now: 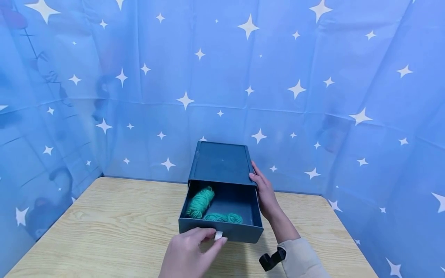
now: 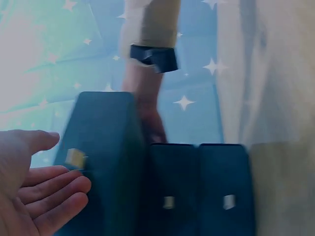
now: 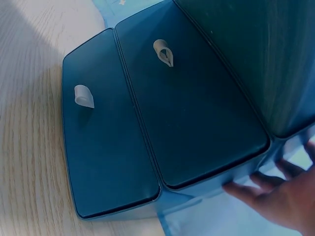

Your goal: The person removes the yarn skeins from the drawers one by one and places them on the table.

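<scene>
A dark blue-green drawer cabinet [image 1: 222, 160] stands on the table, its top drawer [image 1: 240, 233] pulled out toward me. Two skeins of green yarn lie in that drawer: one skein [image 1: 201, 202] along its left side, another skein [image 1: 224, 218] behind the front panel. At the white pull tab [image 1: 218, 235] is my left hand [image 1: 189, 251], with thumb and forefinger on either side of it; a gap shows between them in the left wrist view. My right hand [image 1: 265, 191] rests against the cabinet's right side, thumb on the top edge, fingers along the side wall.
Two lower drawers, a middle drawer [image 3: 187, 113] and a bottom drawer [image 3: 108, 142], are closed, each with a small tab on its front. The wooden table [image 1: 121, 227] extends to both sides. Blue star-patterned curtains [image 1: 222, 77] hang behind and beside it.
</scene>
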`<action>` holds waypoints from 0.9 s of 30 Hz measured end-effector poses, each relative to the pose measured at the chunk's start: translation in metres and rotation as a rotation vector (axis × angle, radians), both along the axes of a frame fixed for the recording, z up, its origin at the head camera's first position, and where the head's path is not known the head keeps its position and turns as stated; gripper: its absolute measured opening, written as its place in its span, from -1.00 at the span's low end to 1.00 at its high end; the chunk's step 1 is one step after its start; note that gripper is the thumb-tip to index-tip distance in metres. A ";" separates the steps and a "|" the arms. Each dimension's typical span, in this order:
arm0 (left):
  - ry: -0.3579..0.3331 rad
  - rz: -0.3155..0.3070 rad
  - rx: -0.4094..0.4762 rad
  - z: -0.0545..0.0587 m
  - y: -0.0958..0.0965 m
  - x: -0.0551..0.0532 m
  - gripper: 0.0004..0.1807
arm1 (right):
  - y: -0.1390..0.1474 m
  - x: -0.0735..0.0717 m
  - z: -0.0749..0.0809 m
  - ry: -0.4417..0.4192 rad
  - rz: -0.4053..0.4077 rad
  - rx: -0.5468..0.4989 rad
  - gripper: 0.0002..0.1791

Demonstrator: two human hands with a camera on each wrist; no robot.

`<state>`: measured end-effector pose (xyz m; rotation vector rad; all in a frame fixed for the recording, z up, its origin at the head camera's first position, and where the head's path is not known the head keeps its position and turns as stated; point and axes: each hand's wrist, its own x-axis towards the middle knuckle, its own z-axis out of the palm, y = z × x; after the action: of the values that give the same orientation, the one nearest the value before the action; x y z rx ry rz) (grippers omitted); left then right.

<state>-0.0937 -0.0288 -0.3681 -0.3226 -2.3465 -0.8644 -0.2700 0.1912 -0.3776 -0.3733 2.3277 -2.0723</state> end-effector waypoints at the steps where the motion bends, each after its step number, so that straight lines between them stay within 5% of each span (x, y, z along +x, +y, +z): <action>1: -0.026 -0.008 0.005 0.007 -0.002 0.001 -0.79 | 0.000 0.000 0.000 0.001 -0.002 0.003 -0.32; 6: -0.167 -0.102 0.060 0.047 -0.015 -0.001 -0.90 | 0.000 0.001 0.001 0.001 -0.006 0.005 -0.31; 12: -0.433 -0.264 0.055 0.086 -0.024 -0.027 -0.89 | 0.001 0.000 0.001 -0.011 -0.009 -0.013 -0.32; 16: -0.500 -0.388 -0.006 0.091 -0.025 -0.051 -0.84 | 0.001 0.001 0.002 -0.021 -0.013 -0.008 -0.33; 21: -0.580 -0.539 -0.042 0.084 -0.023 -0.077 -0.78 | -0.001 0.001 0.002 -0.034 -0.010 -0.013 -0.34; 27: -0.591 -0.580 -0.124 0.075 -0.017 -0.091 -0.77 | -0.001 0.001 0.002 -0.037 -0.013 -0.018 -0.35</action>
<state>-0.1850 -0.0463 -0.2933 -0.9417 -2.9135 -1.2078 -0.2690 0.1901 -0.3755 -0.3185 2.2987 -2.0889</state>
